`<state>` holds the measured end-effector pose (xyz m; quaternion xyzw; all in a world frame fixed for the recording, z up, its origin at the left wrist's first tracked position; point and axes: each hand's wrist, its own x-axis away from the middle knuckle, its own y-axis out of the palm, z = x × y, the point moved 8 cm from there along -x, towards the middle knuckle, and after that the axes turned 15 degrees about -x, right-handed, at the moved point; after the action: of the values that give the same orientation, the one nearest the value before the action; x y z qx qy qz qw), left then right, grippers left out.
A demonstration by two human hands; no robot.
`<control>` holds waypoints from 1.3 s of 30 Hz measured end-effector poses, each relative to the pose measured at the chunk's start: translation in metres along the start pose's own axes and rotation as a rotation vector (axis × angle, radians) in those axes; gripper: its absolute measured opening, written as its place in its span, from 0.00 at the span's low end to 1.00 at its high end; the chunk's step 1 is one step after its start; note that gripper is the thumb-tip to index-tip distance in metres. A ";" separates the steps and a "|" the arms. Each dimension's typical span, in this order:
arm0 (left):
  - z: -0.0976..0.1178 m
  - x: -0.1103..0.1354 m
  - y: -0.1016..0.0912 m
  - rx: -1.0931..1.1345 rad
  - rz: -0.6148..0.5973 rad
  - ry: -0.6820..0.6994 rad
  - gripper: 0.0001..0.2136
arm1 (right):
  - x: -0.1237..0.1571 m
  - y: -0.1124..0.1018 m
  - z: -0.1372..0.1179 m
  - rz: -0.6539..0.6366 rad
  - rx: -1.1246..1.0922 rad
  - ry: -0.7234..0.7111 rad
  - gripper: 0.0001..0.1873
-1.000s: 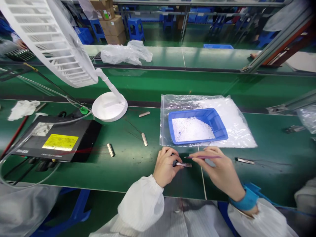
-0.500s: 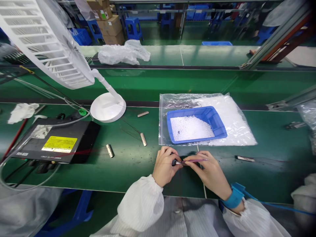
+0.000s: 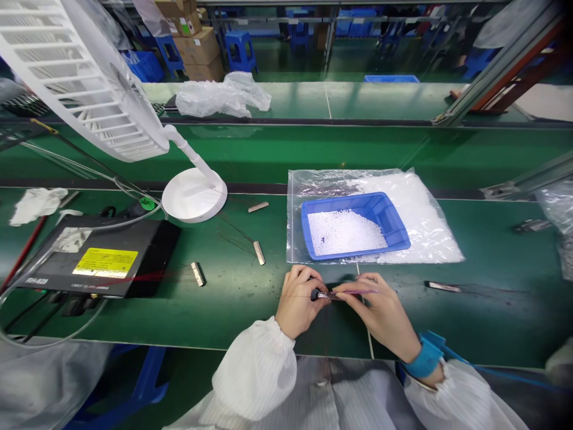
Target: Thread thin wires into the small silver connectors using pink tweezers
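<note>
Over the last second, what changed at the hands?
The right hand moved left and closer in, bringing the slim pink tool it pinches up to the small metal strip. The left hand kept hold of the strip. The blue tray of white granules and the other metal strips stayed put.

black bench unit | yellow label: text unreadable | white model mark: blurred
</note>
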<state>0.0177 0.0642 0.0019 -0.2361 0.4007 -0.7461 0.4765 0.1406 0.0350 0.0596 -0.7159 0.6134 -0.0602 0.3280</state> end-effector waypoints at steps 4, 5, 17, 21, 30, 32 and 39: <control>0.000 0.000 -0.001 0.011 0.010 0.008 0.08 | 0.000 0.004 0.002 -0.016 -0.001 -0.002 0.04; 0.000 0.001 -0.001 0.013 0.014 0.009 0.08 | 0.000 0.005 0.002 -0.018 -0.001 -0.005 0.03; 0.000 0.000 -0.001 0.008 0.006 0.008 0.06 | 0.001 0.004 0.001 -0.007 0.002 -0.020 0.03; 0.001 0.000 -0.001 0.010 0.009 0.006 0.06 | 0.001 0.006 0.002 -0.019 0.024 0.001 0.04; -0.001 -0.001 0.000 0.011 0.023 -0.003 0.04 | -0.002 0.014 -0.005 -0.060 0.119 -0.016 0.06; 0.000 -0.001 0.000 0.010 0.025 0.001 0.03 | -0.003 0.016 -0.007 -0.072 0.140 -0.019 0.06; -0.002 -0.001 0.002 0.004 0.006 -0.009 0.05 | -0.008 0.005 -0.017 -0.060 0.144 -0.038 0.07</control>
<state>0.0174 0.0650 -0.0005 -0.2372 0.3978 -0.7445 0.4809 0.1265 0.0353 0.0727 -0.7096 0.5793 -0.1002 0.3883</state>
